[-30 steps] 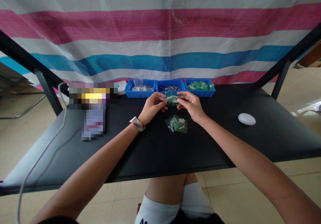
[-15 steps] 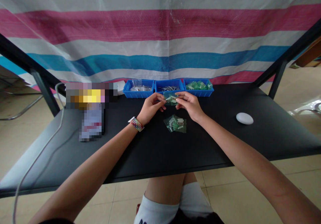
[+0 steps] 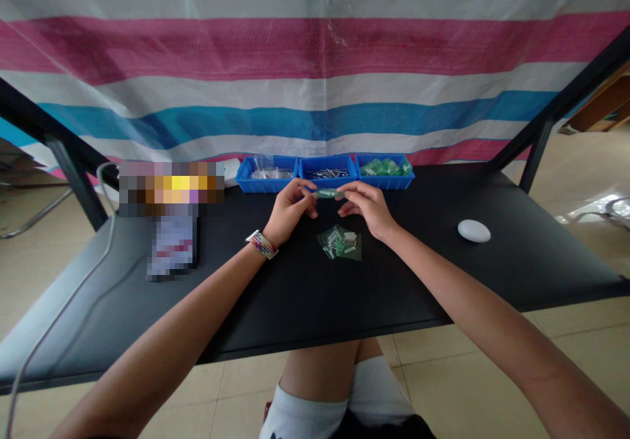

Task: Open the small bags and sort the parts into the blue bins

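My left hand [image 3: 289, 210] and my right hand [image 3: 367, 208] pinch the two ends of a small green plastic bag [image 3: 329, 193], held edge-on above the black table [image 3: 305, 288]. The fingers of both hands are closed on it. A filled green bag of small metal parts [image 3: 340, 243] lies on the table just below and between my hands. Behind my hands stand three blue bins: the left bin [image 3: 266, 174] holds clear bags, the middle bin [image 3: 327, 172] metal parts, the right bin [image 3: 384, 169] green bags.
A white oval object [image 3: 473, 231] lies at the right of the table. At the left are a blurred-out item [image 3: 170, 219] and a grey cable [image 3: 73, 294]. A striped tarp [image 3: 315, 78] hangs behind the table. Black frame legs stand at both sides.
The green bag between my hands has turned from flat-on to edge-on. My hands stay at the same spot in front of the bins.
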`<action>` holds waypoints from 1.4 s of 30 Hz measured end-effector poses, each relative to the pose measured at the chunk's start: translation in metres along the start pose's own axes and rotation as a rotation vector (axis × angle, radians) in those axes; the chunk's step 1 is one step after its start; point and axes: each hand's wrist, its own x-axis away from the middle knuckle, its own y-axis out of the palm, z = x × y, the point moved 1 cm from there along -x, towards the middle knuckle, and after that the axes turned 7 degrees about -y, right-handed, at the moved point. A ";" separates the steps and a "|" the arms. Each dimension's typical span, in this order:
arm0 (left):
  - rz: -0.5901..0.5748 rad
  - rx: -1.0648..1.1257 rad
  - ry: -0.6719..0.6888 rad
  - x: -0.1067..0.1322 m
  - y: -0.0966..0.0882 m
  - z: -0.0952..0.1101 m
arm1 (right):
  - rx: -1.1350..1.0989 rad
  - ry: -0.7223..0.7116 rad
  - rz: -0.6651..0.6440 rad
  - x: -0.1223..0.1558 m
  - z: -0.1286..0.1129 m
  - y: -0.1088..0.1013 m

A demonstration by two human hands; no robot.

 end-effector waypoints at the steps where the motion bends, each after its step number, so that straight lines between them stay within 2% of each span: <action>1: -0.016 0.020 -0.020 0.000 0.000 0.000 | -0.025 0.009 0.000 0.000 -0.001 0.001; 7: -0.081 0.027 -0.088 0.004 0.002 0.004 | -0.030 -0.055 0.059 -0.001 0.004 0.001; 13: -0.103 0.001 -0.097 0.005 0.003 0.007 | -0.052 0.003 0.020 -0.002 0.009 0.003; 17: -0.097 0.024 -0.118 0.005 0.003 0.008 | 0.024 -0.135 0.047 -0.003 -0.009 -0.002; 21: -0.070 0.028 -0.130 0.003 0.003 0.007 | 0.314 -0.427 0.215 -0.008 -0.028 -0.027; 24: -0.068 0.034 -0.137 0.001 0.002 0.005 | 0.731 -0.608 0.280 -0.016 -0.038 -0.051; 26: -0.071 0.041 -0.142 0.000 0.001 0.004 | 1.031 -0.667 0.279 -0.026 -0.043 -0.062; 29: -0.068 0.048 -0.148 -0.001 0.001 0.003 | 1.322 -0.662 0.248 -0.043 -0.045 -0.071; 32: -0.066 0.044 -0.151 -0.001 0.001 0.002 | 1.486 -0.563 0.148 -0.058 -0.039 -0.070; 36: -0.069 0.047 -0.153 -0.001 0.000 0.001 | 1.586 -0.478 0.025 -0.065 -0.024 -0.066; 42: -0.082 0.053 -0.151 -0.001 0.000 -0.001 | 1.631 -0.487 0.007 -0.064 -0.019 -0.065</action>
